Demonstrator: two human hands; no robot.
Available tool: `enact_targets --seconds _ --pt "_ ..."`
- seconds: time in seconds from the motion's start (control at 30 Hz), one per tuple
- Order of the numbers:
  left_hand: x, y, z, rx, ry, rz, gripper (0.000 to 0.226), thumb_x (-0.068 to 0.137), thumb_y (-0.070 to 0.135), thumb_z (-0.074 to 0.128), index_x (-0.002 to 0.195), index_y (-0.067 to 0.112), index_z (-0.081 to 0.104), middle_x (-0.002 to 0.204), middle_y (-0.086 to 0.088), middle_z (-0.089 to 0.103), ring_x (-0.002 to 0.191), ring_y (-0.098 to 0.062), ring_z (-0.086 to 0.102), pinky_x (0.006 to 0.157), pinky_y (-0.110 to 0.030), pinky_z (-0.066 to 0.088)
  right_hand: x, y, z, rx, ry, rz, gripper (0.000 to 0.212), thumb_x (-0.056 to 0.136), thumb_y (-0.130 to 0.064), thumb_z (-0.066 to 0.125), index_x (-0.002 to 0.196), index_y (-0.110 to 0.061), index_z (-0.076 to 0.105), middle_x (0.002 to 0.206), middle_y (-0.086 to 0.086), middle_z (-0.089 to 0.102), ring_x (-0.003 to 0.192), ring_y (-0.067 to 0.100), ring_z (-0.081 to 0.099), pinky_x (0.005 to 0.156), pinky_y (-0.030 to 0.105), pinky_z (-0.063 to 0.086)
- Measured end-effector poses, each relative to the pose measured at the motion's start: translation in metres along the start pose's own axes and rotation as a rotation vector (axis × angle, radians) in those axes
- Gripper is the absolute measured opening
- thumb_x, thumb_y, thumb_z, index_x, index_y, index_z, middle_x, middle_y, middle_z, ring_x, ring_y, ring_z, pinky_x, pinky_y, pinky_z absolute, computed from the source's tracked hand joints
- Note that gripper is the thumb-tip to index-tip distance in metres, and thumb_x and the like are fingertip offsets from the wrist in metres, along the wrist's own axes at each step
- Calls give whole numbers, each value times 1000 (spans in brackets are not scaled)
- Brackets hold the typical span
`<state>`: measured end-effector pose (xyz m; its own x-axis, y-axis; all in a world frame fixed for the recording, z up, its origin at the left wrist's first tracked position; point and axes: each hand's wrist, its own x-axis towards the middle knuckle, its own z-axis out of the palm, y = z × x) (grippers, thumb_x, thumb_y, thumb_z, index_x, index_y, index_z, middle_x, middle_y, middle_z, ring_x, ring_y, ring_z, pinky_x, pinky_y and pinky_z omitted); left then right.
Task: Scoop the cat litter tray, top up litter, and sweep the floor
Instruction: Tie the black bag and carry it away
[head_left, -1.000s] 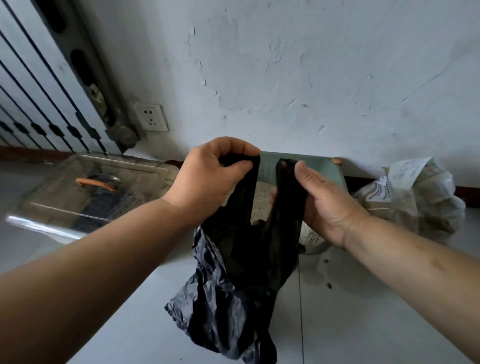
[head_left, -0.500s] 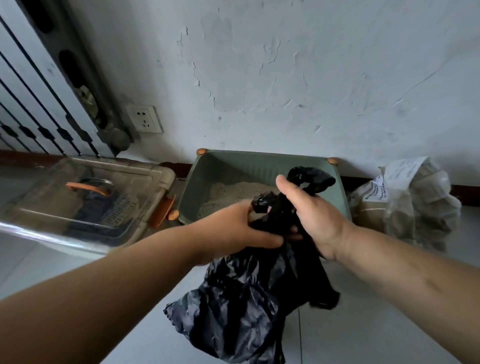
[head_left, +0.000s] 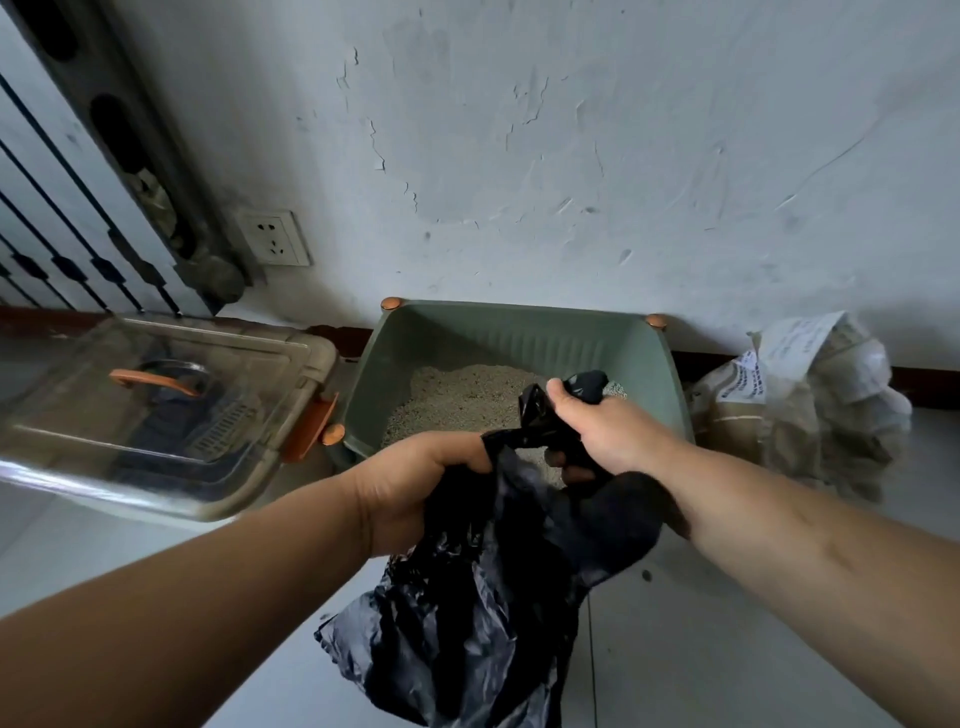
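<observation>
The left hand (head_left: 415, 493) is clutching the neck of the bag (head_left: 467, 634), the right hand (head_left: 610, 436) gripping its handles, in front of the litter tray (head_left: 519, 332). Scooping is probably finishing; topping up and sweeping are still waiting.

glossy crinkled plastic bag (head_left: 467, 623), matt plastic tray (head_left: 519, 338)

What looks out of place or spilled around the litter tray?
The clear cover lies off the green tray, on the floor to its left. A dark speck dots the floor beside the black bag. Wall paint above is cracked.
</observation>
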<state>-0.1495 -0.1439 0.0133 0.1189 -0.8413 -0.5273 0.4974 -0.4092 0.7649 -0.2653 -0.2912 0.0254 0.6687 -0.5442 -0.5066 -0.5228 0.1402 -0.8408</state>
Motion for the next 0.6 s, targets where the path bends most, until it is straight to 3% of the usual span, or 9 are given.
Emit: enact_targets --seconds 0.1,0.2,0.33,0.4,0.5,0.6 --pt "-2 -1 -2 60 -30 -57 15 81 28 67 78 14 68 64 -3 56 56 -16 57 57 -25 50 3 9 1 214 -61 -20 28 89 -36 65 79 -10 59 49 4 52 39 13 39 35 16 28" --pt "1 -5 -1 164 4 -87 18 79 30 77 82 13 72 77 -10 61 69 -22 61 72 -33 51 6 14 2 369 -62 -48 18 89 -21 66 84 -5 59 55 6 53 36 7 40 31 15 25" --pt "3 -6 2 232 96 -67 15 92 20 62 87 8 71 67 -6 69 57 -17 67 59 -25 54 -1 8 1 482 -275 -89 29 92 -32 54 91 -5 64 80 11 62 44 6 50 36 16 35" --pt "4 -5 0 134 168 -42 20 94 17 57 96 2 70 76 -11 71 64 -21 68 61 -27 57 -4 7 -2 165 -313 -144 31 87 -39 59 87 -11 70 78 3 68 55 9 61 50 18 46" --pt "3 -2 -6 -48 162 -60 22 91 20 51 82 5 64 73 -8 64 63 -19 61 66 -29 51 5 19 -4 -741 -2 -474 20 85 -37 69 96 -21 71 91 -8 63 85 11 63 73 23 48" --pt "0 -1 -3 -103 106 -83 45 95 45 48 89 5 66 79 -11 65 71 -23 62 76 -34 49 6 35 6 -914 159 -810 24 84 -13 64 106 -23 68 102 -4 50 91 17 55 75 22 42"
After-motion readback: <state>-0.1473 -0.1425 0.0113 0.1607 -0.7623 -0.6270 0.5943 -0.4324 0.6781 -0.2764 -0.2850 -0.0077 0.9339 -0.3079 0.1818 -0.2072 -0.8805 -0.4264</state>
